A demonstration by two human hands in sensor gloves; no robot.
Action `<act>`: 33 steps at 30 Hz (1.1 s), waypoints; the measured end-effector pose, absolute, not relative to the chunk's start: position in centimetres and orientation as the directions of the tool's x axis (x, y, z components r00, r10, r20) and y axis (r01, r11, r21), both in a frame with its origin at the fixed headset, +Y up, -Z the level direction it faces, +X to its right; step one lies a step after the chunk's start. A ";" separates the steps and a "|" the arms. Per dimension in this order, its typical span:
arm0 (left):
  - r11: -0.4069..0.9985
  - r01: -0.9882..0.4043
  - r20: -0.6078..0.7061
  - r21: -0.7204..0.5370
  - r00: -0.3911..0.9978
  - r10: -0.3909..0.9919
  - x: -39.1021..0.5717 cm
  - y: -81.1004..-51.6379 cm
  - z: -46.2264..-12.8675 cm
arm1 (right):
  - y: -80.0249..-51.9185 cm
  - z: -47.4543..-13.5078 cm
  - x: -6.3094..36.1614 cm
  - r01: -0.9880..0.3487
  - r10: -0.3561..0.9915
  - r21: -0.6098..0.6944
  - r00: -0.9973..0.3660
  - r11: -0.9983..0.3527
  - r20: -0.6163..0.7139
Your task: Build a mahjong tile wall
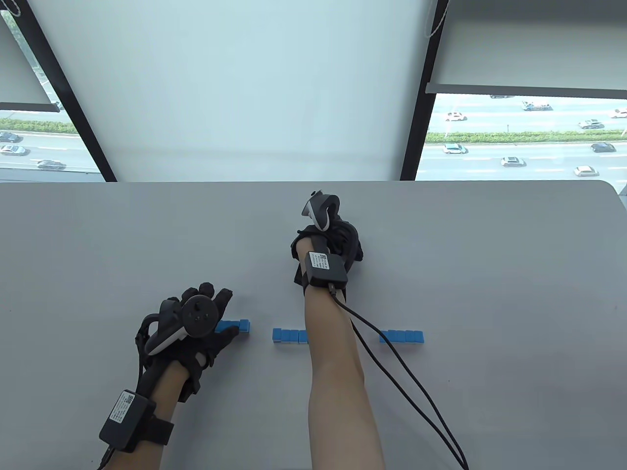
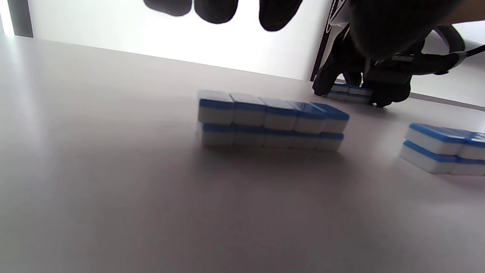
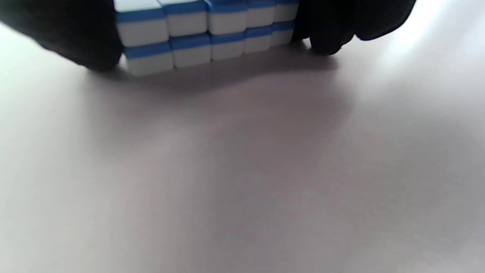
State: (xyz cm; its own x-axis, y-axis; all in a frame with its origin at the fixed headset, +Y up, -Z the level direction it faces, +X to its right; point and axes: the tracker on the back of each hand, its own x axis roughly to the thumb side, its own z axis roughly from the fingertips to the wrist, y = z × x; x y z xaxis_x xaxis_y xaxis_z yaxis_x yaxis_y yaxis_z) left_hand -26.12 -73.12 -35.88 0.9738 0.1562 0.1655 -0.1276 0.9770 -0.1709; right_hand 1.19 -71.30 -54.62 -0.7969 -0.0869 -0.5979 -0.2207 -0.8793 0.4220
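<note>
The right hand (image 1: 333, 242) is out past the long tile row (image 1: 294, 336), well toward the far side of the grey table (image 1: 490, 254), and the right wrist view shows what it has: a two-layer block of tiles (image 3: 204, 34), five tiles long, blue backs up, white below, pinched end to end between the thumb on one side and the fingers (image 3: 329, 26) on the other. The block's lower layer sits on the table surface. In the left wrist view that same held block (image 2: 350, 93) peeks out from under the glove, beyond the long row.

The long row lies across the near part of the table, the right forearm crossing over its middle, so only its two ends (image 1: 401, 336) show from above. It is two tiles high in the left wrist view.

Just left of the long row, with a gap between, sits a shorter two-layer stack (image 2: 271, 119), five tiles long, slightly skewed at its right end. The left hand (image 1: 196, 328) rests over the left part of that short stack, fingers spread forward, thumb near the tiles. Its fingertips (image 2: 216, 9) hang free above the table in the wrist view, gripping nothing.
</note>
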 end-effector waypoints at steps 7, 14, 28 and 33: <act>0.976 -0.133 0.166 -0.172 0.973 0.161 -26.1 -73.2 -35.9 | -70.7 -53.9 1.2 -0.215 -0.088 0.424 -0.803 -0.880 -0.589; 0.977 -0.131 0.169 -0.169 0.973 0.160 -26.1 -73.2 -35.9 | -69.2 -52.7 2.0 -0.263 -0.039 0.416 -0.805 -0.870 -0.591; 0.973 -0.151 0.157 -0.176 0.971 0.179 -26.5 -73.1 -35.8 | -61.9 -47.5 4.2 -0.160 0.010 0.326 -0.909 -0.932 -0.417; 0.973 -0.156 0.153 -0.169 0.971 0.182 -26.7 -73.0 -35.7 | -60.6 -43.7 6.7 -0.128 0.032 0.221 -0.919 -0.967 -0.392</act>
